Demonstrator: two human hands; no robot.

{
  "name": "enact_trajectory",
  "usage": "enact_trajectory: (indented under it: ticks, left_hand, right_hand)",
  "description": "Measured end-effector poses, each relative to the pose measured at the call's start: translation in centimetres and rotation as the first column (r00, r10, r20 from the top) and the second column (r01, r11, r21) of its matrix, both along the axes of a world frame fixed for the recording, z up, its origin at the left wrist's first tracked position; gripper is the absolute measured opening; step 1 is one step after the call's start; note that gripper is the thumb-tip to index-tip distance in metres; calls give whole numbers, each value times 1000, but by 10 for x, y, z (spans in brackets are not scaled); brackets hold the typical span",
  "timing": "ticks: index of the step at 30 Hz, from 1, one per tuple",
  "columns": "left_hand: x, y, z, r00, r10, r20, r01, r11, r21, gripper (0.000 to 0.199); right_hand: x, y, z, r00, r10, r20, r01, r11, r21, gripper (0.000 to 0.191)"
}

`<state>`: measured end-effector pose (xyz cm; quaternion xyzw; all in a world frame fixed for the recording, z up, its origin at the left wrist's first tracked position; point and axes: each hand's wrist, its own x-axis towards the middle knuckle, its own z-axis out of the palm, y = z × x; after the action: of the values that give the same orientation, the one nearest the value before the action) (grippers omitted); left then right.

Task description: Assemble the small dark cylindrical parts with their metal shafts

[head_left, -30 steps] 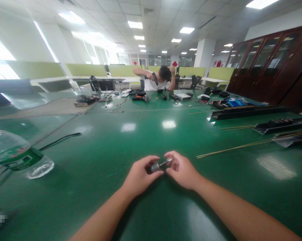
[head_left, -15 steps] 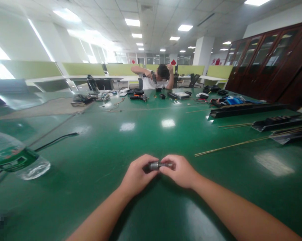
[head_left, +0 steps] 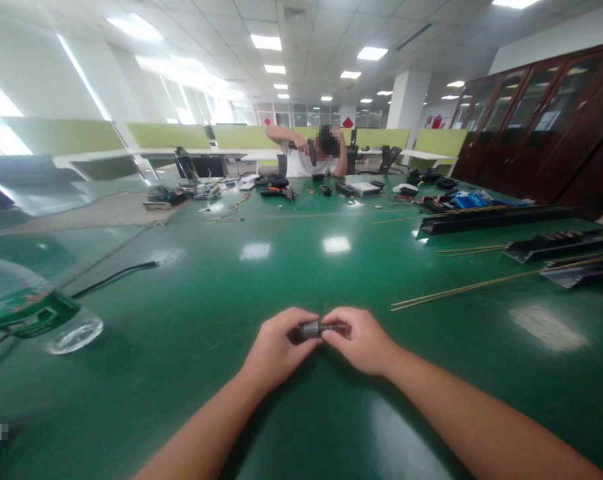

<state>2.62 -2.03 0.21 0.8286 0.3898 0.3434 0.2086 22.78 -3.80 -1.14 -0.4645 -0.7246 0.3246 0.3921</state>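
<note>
Near the middle of the green table, my left hand (head_left: 276,347) is closed around a short grey metal cylinder (head_left: 309,329), which looks like a drill chuck. Out of its right end runs a thin dark rod (head_left: 333,327), much like a drill bit, lying level. The fingertips of my right hand (head_left: 359,341) pinch around this rod close to the cylinder. Both hands face each other and almost touch. The cylinder's left end is hidden in my left palm, and my right fingers cover part of the rod's far end.
A clear plastic bottle with a green label (head_left: 36,313) lies at left, by a black cable (head_left: 114,279). Thin brass-coloured rods (head_left: 456,289) and black metal channels (head_left: 486,222) lie at right. Across the green table (head_left: 206,280), a person (head_left: 306,160) sits behind scattered tools and parts.
Both hands keep their hold on the cylinder and rod, with hardly any movement. The camera view has shifted slightly. The person across the table has lowered their head and raised hand a little.
</note>
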Motion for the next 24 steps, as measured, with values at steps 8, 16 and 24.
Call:
enact_trajectory:
  ticks: [8,16,24]
  left_hand:
    - [1,-1,1,1000,28,4,-28,1000,4,19]
    - [1,-1,1,1000,15,5,-15,1000,-4,18]
    - [1,1,0,999,34,-1,-34,999,-22,20]
  right_hand:
    - [0,1,0,1000,3,10,-3,1000,-1,14]
    - [0,2,2,1000,3,15,-4,1000,25,11]
    - [2,4,0,1000,2,13,-2,999,37,11]
